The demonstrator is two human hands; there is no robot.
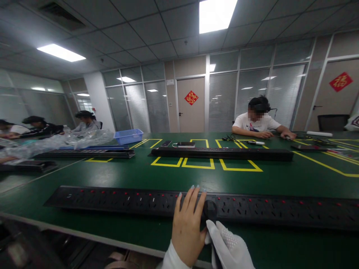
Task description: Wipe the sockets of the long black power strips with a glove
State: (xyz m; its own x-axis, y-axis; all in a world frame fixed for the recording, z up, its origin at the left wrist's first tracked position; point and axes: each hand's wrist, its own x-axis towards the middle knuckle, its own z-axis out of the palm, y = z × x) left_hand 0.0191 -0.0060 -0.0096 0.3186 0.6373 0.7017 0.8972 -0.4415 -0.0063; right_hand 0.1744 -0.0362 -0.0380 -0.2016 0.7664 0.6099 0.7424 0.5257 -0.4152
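Note:
A long black power strip (pixel 112 200) with red switches lies across the green table (pixel 140 175) in front of me. My bare left hand (pixel 188 224) rests on its middle, fingers stretched out over the sockets. My right hand (pixel 228 244), in a white glove, is just right of it, its fingertips at a round black plug or knob (pixel 209 209) on the strip. Whether the glove grips that black part is not clear.
A second black power strip (pixel 221 153) lies further back on yellow floor-tape markings. Another strip (pixel 86 153) and a blue tray (pixel 129 136) are at the left, with plastic bags. A person sits across the table; other people sit at the far left.

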